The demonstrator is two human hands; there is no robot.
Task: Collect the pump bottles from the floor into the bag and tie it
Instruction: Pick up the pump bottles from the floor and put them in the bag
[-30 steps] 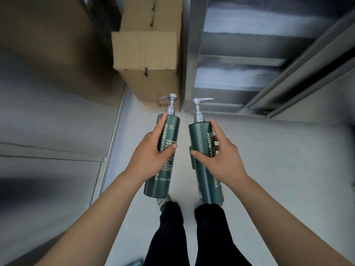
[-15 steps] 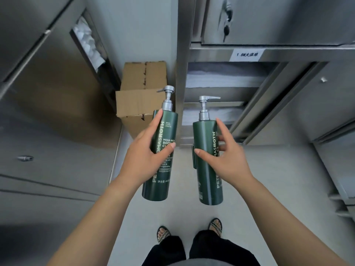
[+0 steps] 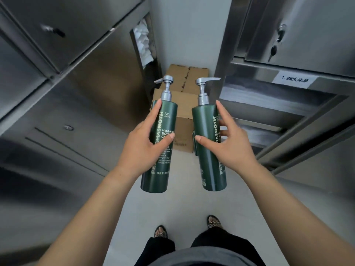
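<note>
I hold two dark green pump bottles upright in front of me, above the floor. My left hand (image 3: 141,148) grips the left pump bottle (image 3: 163,121) around its middle; white lettering runs up its side and its silver pump head points left. My right hand (image 3: 232,144) grips the right pump bottle (image 3: 206,131) the same way, with its silver pump head pointing right. The two bottles are a small gap apart and do not touch. No bag shows in this view.
A cardboard box (image 3: 184,89) stands on the pale floor (image 3: 184,204) straight ahead, against the wall. Steel cabinets (image 3: 57,104) line the left side. Steel shelving with folded linen and a label (image 3: 294,81) lines the right. My feet in sandals (image 3: 161,231) are below.
The view has tilted upward, showing more of the cabinets and wall. Both bottles stay in my hands, raised slightly and held a little farther apart.
</note>
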